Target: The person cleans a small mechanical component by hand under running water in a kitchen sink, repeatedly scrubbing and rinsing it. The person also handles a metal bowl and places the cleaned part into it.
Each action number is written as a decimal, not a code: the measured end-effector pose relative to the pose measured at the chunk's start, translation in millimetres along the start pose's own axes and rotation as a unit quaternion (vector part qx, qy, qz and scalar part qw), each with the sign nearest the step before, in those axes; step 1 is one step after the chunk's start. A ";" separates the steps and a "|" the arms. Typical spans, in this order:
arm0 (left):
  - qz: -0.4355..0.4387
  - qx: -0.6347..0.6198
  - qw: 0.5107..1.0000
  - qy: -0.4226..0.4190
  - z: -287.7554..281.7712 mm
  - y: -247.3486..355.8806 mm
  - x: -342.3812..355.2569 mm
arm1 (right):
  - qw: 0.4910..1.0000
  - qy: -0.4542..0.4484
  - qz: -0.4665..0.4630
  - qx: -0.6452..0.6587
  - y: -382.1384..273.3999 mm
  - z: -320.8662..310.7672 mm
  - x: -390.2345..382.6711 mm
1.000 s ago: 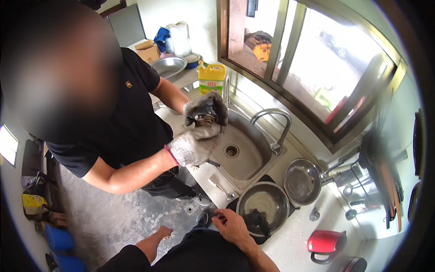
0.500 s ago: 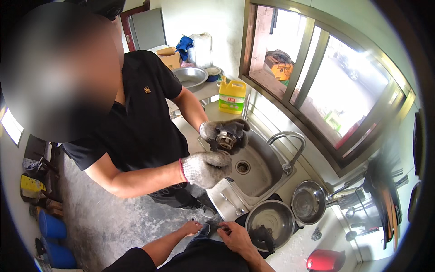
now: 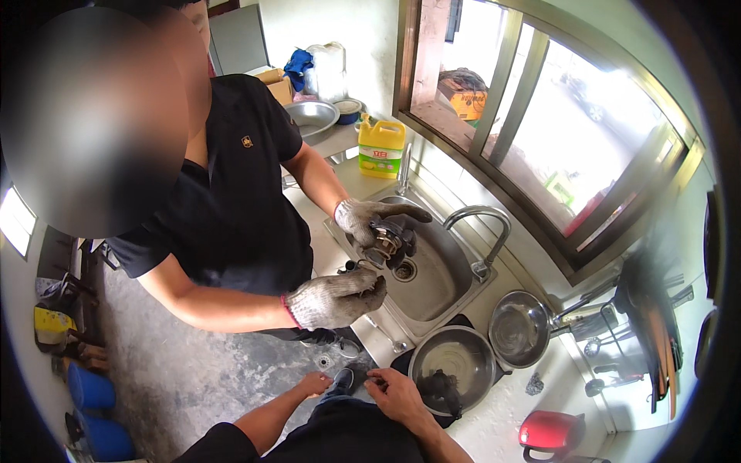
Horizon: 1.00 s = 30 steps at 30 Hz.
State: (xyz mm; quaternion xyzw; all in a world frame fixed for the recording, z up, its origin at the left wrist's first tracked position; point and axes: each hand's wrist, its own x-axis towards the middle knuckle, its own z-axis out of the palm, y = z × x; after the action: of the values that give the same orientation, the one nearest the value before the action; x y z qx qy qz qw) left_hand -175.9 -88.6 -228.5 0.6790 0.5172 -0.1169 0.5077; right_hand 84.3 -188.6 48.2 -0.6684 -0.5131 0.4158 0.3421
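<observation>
My left hand [image 3: 315, 384] hangs low over the floor, its fingers curled in and nothing visible in them. Near the counter's front edge is my right hand [image 3: 395, 392], its fingers loosely bent and apart with nothing held. It is nearest a wide metal pan [image 3: 455, 363] with a crumpled dark piece [image 3: 440, 390] in it. Across from me, a co-worker's gloved hand [image 3: 359, 218] supports a dark part with a round silvery metal collar [image 3: 386, 243] near the sink. The co-worker's other gloved hand [image 3: 332, 299] is closed just below it.
A metal sink [image 3: 432, 289] with a curved faucet [image 3: 494, 220] is set into the counter. Around it are a yellow jug [image 3: 381, 148], a spoon [image 3: 394, 343], a smaller pan [image 3: 519, 330] and a red kettle [image 3: 549, 430]. Utensils hang at the right; blue buckets [image 3: 93, 386] stand left.
The view has shifted slightly. The co-worker's upper gloved hand has stretched out its fingers, and the dark part has turned. My hands stay low, a little shifted.
</observation>
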 end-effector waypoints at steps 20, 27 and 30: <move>-0.015 -0.020 0.999 0.022 5.5 4.5 1.8 | 0.995 0.092 -0.010 -0.023 17.7 -14.0 -0.3; -0.005 -0.094 0.996 -0.003 -11.8 92.8 -34.4 | 0.990 0.115 0.081 -0.014 48.9 -28.8 -38.7; 0.026 -0.112 0.993 -0.023 -9.0 105.7 -36.5 | 0.986 0.133 0.096 -0.011 55.7 -27.7 -53.8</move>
State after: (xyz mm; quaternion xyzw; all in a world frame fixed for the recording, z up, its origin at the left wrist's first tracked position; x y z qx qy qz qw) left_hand -108.4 -97.3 -139.4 0.6280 0.4977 -0.0609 0.5952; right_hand 124.9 -255.1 21.6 -0.7677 -0.4007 0.3490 0.3583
